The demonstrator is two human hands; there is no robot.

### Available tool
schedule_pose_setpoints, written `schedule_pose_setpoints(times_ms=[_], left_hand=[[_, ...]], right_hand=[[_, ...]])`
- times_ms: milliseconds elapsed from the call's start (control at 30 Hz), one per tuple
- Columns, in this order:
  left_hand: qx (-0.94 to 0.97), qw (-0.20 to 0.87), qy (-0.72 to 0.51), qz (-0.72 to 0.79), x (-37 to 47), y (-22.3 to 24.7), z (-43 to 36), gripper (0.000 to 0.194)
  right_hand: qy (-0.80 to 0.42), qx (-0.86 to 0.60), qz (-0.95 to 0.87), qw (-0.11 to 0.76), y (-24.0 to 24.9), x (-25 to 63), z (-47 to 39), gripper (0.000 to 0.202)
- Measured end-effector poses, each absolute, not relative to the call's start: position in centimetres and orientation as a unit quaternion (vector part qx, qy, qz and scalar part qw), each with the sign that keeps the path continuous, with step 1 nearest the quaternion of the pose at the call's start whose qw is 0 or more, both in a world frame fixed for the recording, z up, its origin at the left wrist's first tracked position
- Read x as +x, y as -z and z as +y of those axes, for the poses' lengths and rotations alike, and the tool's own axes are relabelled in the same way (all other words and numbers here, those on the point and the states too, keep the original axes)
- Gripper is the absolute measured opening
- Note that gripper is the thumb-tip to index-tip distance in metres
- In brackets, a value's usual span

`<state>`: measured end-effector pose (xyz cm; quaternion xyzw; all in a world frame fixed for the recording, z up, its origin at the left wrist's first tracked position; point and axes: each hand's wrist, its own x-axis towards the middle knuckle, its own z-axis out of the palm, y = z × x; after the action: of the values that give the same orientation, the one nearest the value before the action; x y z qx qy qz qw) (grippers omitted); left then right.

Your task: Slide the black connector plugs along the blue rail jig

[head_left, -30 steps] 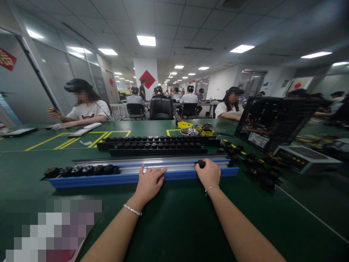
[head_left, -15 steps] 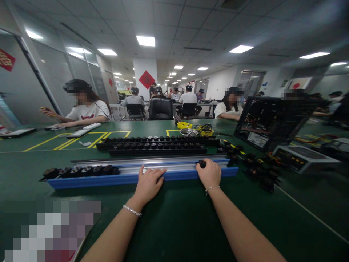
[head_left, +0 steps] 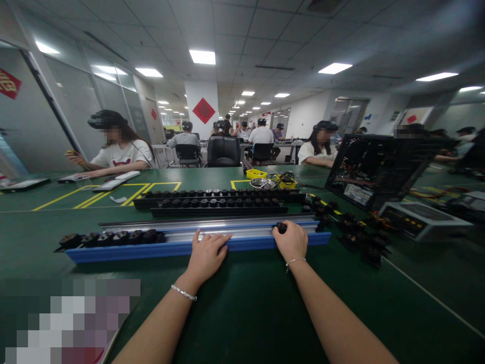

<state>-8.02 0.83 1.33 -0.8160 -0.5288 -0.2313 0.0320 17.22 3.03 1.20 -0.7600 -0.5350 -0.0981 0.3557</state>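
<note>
A long blue rail (head_left: 129, 253) with a silvery channel lies across the green table, with several black round parts (head_left: 121, 237) seated in its left end. My left hand (head_left: 208, 253) rests on the rail's middle, fingers spread, holding nothing. Toward the rail's right end, my right hand (head_left: 293, 240) is closed on a black round part (head_left: 281, 228) over the channel. Behind the blue rail lie two black rails (head_left: 220, 211) filled with similar black parts. More loose black parts (head_left: 373, 250) are scattered to the right of the rail.
An open computer case (head_left: 364, 172) and a power supply unit (head_left: 420, 220) are at the right. Behind the rails are a metal bowl (head_left: 262, 184) and a yellow tray (head_left: 256, 174). People sit across the table, one at the left (head_left: 121, 151), another at the right (head_left: 316, 149).
Both of my hands and the rails are unchanged. The person at the left has shifted a raised hand slightly to the right.
</note>
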Motion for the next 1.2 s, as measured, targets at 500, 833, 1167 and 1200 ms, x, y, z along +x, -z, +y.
schedule_pose_setpoints(times_ms=[500, 833, 1167, 1200], left_hand=[[-0.816, 0.033, 0.23, -0.529, -8.0, -1.4, 0.9, 0.037], [-0.815, 0.034, 0.232, -0.53, -8.0, -1.5, 0.8, 0.037], [-0.816, 0.037, 0.233, -0.528, -7.9, -1.5, 0.8, 0.037], [-0.815, 0.038, 0.232, -0.529, -7.9, -1.5, 0.8, 0.037]], right_hand=[[0.097, -0.762, -0.528, 0.363, -1.0, 17.9, 3.1, 0.03], [0.096, -0.767, -0.522, 0.361, -1.1, 18.3, 3.0, 0.03], [0.097, -0.771, -0.517, 0.358, -1.1, 18.8, 3.1, 0.03], [0.097, -0.771, -0.518, 0.358, -1.1, 18.8, 3.1, 0.03]])
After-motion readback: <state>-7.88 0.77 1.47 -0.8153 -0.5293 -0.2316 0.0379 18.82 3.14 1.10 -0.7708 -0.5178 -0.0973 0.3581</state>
